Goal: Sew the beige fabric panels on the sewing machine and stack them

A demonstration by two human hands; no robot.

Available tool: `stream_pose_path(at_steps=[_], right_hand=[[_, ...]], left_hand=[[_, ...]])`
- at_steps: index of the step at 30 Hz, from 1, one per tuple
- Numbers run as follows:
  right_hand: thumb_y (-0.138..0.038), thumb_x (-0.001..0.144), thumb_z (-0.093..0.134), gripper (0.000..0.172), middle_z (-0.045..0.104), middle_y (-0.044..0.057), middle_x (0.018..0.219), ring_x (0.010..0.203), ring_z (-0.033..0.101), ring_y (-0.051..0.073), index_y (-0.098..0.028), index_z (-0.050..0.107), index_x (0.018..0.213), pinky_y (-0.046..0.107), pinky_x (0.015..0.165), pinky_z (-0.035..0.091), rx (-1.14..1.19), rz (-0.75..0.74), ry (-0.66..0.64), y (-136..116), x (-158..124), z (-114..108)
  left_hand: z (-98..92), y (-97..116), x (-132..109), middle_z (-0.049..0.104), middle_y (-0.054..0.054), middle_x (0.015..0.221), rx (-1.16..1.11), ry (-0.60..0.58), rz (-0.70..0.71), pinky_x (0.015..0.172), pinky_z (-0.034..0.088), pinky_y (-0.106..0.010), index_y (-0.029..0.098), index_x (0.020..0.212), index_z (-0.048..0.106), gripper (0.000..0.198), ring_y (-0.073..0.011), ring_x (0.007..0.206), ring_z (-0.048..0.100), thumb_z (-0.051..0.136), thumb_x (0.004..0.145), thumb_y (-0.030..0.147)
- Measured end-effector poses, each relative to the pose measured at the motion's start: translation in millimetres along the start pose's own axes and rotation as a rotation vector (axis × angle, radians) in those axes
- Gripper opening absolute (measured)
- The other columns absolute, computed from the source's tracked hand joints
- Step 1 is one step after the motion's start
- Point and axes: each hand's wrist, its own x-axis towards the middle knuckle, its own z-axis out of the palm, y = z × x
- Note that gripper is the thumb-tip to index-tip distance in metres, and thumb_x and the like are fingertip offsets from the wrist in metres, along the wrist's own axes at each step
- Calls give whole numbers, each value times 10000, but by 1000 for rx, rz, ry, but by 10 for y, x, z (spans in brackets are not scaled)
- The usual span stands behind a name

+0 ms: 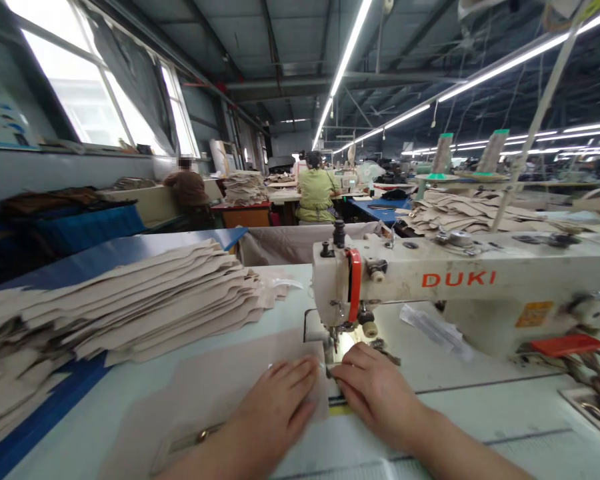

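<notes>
A sewing machine (405,273) marked DUKI stands in front of me, its lamp lighting the needle area. A beige fabric panel (205,373) lies flat on the table left of the needle. My left hand (283,400) rests palm down on the panel's right part, fingers stretched out. Just in front of the presser foot (336,343), my right hand (375,390) has its thumb and fingers closed together by the panel's right edge. A small dark bit shows at those fingertips, too small to name.
Stacked beige fabric pieces (180,300) fill the table's left side. A clear plastic strip (435,330) lies under the machine arm. More fabric (465,210) and thread cones (443,157) stand behind the machine. Other people, one in a green top (316,190), sit farther off.
</notes>
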Motion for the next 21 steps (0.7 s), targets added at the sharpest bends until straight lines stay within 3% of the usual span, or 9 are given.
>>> stream_pose_path(at_steps=[3, 9, 14, 16, 18, 20, 21], right_hand=[[-161, 944, 481, 168, 627, 50, 905, 885, 527, 192, -195, 646, 956, 306, 814, 428, 23, -53, -39, -55, 10, 14], [-168, 949, 469, 199, 605, 49, 822, 836, 528, 189, -187, 651, 868, 297, 771, 429, -52, -96, -56, -73, -40, 0], [-131, 940, 444, 214, 622, 58, 854, 856, 540, 191, -184, 650, 913, 304, 785, 435, 5, -73, 17, -67, -100, -27], [-124, 943, 429, 231, 626, 60, 854, 848, 546, 192, -185, 652, 925, 306, 778, 438, 32, -66, 24, -68, -119, -39], [-124, 945, 429, 234, 628, 62, 844, 833, 550, 194, -187, 653, 915, 309, 760, 440, 49, -64, 16, -66, -135, -48], [-120, 944, 437, 231, 634, 62, 859, 840, 558, 194, -194, 655, 926, 310, 760, 444, 80, -65, 2, -63, -145, -50], [-116, 943, 438, 233, 637, 61, 868, 846, 563, 193, -198, 655, 940, 308, 760, 448, 100, -67, -4, -62, -147, -47]], left_hand=[[-56, 62, -127, 571, -89, 1365, -10, -29, -6, 1043, 448, -456, 183, 1345, 529, 418, -237, 1230, 555, 504, 929, 216], [-53, 35, -127, 552, -48, 1391, -52, 15, 21, 1058, 434, -420, 270, 1327, 549, 373, -203, 1258, 527, 482, 964, 216], [-225, 82, -240, 433, -49, 1490, 46, 94, 24, 1086, 380, -482, 294, 1389, 485, 437, -256, 1357, 407, 497, 955, 248], [-316, 79, -413, 324, -73, 1548, 114, 130, -38, 1099, 341, -511, 285, 1480, 345, 542, -288, 1394, 340, 496, 961, 322], [-345, 42, -675, 280, -124, 1558, 158, 128, -90, 1082, 354, -512, 242, 1534, 198, 766, -332, 1382, 350, 547, 907, 510], [-293, -6, -1004, 352, -144, 1521, 178, 74, -64, 1034, 417, -464, 225, 1548, 101, 991, -345, 1314, 446, 602, 805, 648], [-249, -25, -1178, 419, -126, 1486, 192, 46, -27, 1002, 452, -416, 246, 1548, 87, 987, -323, 1261, 510, 615, 806, 626]])
